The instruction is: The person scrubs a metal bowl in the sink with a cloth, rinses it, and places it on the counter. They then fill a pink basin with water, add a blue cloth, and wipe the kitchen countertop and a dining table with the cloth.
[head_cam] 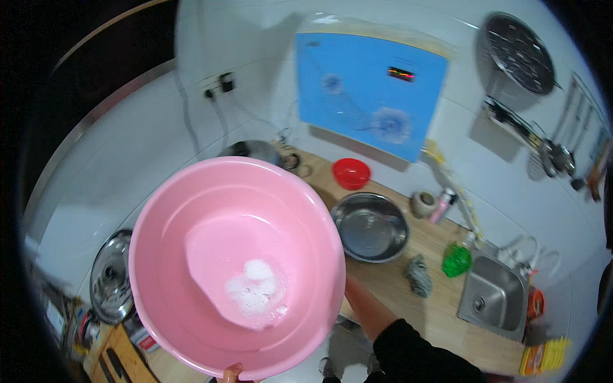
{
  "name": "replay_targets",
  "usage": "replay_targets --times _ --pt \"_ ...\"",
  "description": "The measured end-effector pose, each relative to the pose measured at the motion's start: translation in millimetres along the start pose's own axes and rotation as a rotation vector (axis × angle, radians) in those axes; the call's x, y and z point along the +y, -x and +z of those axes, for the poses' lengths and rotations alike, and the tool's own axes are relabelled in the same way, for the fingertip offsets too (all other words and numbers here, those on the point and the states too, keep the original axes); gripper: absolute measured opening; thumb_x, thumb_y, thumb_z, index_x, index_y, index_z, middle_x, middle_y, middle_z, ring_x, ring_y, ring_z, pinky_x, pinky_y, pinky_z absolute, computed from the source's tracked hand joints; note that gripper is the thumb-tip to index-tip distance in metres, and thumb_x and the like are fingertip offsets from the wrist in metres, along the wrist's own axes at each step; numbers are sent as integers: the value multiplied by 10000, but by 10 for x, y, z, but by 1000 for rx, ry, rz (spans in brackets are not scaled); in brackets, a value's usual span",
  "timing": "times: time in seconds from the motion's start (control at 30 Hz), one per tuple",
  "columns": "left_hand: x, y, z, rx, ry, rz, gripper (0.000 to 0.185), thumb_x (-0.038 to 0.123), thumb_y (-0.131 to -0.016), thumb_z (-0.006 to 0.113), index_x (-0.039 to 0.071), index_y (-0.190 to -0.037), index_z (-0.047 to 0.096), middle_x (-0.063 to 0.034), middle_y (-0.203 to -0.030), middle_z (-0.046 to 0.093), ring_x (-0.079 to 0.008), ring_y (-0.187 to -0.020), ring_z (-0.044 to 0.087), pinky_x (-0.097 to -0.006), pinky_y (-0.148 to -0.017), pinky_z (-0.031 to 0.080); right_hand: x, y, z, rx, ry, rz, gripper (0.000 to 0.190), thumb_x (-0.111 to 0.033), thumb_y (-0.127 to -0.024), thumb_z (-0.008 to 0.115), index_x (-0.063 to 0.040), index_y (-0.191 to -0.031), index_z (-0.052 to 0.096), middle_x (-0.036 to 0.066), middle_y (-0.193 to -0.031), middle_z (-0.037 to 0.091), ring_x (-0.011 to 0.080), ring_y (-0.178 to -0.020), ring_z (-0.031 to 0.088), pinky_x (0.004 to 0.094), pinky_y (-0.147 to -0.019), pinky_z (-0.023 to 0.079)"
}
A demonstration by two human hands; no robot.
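A large pink plastic basin (pixel 172 297) is held up in front of me, tilted. Liquid lies in it, with a patch of white foam (pixel 254 287) towards its lower side. My left hand (pixel 232 372) grips the near rim at the bottom of the view; only part of it shows. From the right, my right forearm (pixel 368 306) reaches up against the basin's side. The wall of the basin hides the fingers of that hand. Beyond the basin's right rim, a stainless steel bowl (pixel 371 230) stands on the wooden counter (pixel 445 316).
A red bowl (pixel 351 174) stands below the blue wall unit (pixel 368 91). A grey cloth (pixel 419 276), a green bag (pixel 456 260) and a steel sink (pixel 495 297) are to the right. At left are a glass lid (pixel 111 275) and a cutting board (pixel 119 359) bearing knives.
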State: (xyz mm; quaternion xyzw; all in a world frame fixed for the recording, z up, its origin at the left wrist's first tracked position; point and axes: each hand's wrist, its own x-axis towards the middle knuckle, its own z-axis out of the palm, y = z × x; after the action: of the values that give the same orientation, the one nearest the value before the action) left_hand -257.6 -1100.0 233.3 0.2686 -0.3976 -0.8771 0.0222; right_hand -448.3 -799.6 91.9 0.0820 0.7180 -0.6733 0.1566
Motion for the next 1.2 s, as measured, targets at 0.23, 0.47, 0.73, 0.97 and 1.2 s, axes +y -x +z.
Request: replay_targets --times 0.23,0.47,0.73,0.97,1.2 --pt "-350 351 694 -322 -219 -174 309 44 -758 582 -16 -1050 498 -111 -959 533 -209 -868 528 -369 -733 470 84 2162 -1153 338 -98 48 315 -301 -910 417 -54 -1007 587 37 -803 626 132 -682 586 248 -576 475" --pt "-1104 825 1114 -1155 -896 182 329 -62 -721 560 18 -1039 531 -109 -949 551 -211 -783 541 -306 -651 458 562 4359 -2182 888 -442 33 350 -315 -923 402 -19 -1003 570 66 -758 616 122 -642 575 240 -566 473" --pt "-2472 1752 1981 -916 -750 -808 531 23 -740 502 5 -1235 310 -175 -1084 488 -326 -946 550 -490 -734 518 1352 5780 -3484 1200 -611 -80 332 -281 -918 422 17 -987 549 80 -765 612 132 -620 566 239 -538 462" --pt "-3450 2334 2386 -1028 -810 -862 538 58 -760 510 7 -1248 288 -184 -1105 484 -348 -936 560 -540 -760 499 1592 5995 -4817 1187 -693 -53 213 -195 -890 468 -5 -949 544 81 -808 618 134 -657 584 246 -564 490" --pt "-4212 2411 2478 -840 -885 -913 575 50 -749 521 33 -1261 259 -175 -1109 467 -352 -938 559 -530 -781 497 1641 5581 -5715 1115 -807 -51 203 -145 -876 458 32 -961 509 126 -832 596 196 -677 588 295 -611 523"
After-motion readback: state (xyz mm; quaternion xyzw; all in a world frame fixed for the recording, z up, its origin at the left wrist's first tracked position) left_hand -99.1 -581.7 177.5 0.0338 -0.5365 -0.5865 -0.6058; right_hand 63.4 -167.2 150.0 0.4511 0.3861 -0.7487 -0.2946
